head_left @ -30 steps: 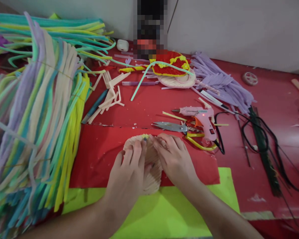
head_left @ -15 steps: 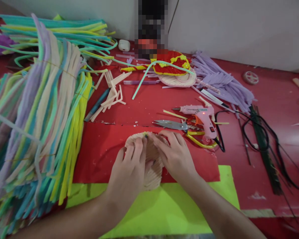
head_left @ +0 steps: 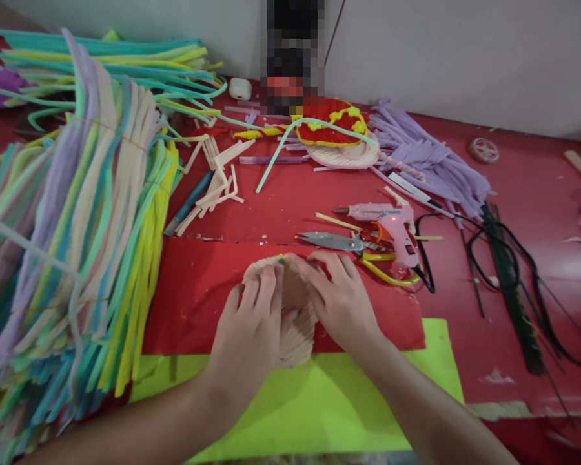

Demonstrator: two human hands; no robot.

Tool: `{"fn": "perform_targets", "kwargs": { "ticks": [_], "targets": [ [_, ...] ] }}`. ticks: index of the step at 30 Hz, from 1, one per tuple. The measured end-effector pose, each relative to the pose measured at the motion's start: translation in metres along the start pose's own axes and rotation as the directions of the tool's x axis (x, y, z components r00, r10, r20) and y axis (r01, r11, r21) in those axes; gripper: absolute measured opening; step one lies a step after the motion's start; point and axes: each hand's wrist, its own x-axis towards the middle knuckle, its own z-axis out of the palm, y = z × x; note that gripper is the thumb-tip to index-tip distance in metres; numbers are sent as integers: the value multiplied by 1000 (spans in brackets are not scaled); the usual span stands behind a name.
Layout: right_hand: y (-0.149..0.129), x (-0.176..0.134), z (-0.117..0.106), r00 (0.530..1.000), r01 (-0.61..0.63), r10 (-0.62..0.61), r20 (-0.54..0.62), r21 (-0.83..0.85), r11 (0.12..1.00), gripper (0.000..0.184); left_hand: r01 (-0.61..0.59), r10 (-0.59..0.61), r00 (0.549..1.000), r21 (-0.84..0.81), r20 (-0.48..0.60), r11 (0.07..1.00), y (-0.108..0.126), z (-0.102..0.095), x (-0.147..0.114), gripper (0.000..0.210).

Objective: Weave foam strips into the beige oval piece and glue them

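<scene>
A beige, ribbed, oval piece [head_left: 297, 310], seemingly built from fuzzy pipe cleaners, rests on red and lime-green sheets. My left hand [head_left: 252, 323] lies over its left side, fingers bent round that edge and thumb on the ribbed face. Across the upper right edge, my right hand [head_left: 341, 300] grips with curled fingers. The fingertips of both hands meet near the top rim, where a small spot of yellow shows. What lies beneath the fingertips is hidden. Just beyond the right hand are scissors [head_left: 332, 241] with yellow handles and a pink glue gun [head_left: 390, 223] with a lit light.
Bundled coloured pipe cleaners [head_left: 111, 194] fill the left. Cut beige pieces [head_left: 217, 187] and a teal-handled tool [head_left: 191, 203] lie beyond. Farther back are a red-and-yellow fuzzy piece [head_left: 319, 126], purple pipe cleaners [head_left: 430, 155] and a white case [head_left: 241, 88]. A black cord [head_left: 518, 252] loops at right.
The view has shifted very slightly. Both hands keep the same hold on the beige ribbed piece, with only a tiny movement of the fingertips at its top rim.
</scene>
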Motion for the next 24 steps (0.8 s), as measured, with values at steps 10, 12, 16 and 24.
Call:
{"fn": "perform_targets", "kwargs": {
  "ticks": [10, 12, 16, 24],
  "targets": [
    [2, -3, 2, 997, 27, -25, -69, 22, 999, 36, -1, 1, 1000, 6, 0, 1000, -1, 0, -1, 48],
    [2, -3, 3, 997, 23, -22, -69, 12, 1000, 35, -2, 2, 1000, 3, -4, 1000, -1, 0, 0, 49],
    [1, -3, 2, 998, 18, -18, -61, 5, 1000, 35, -5, 5, 1000, 2, -13, 1000, -1, 0, 1, 48],
    [1, -1, 1, 998, 15, -14, -53, 18, 1000, 35, 2, -2, 1000, -6, -4, 1000, 0, 0, 0, 49]
  ]
}}
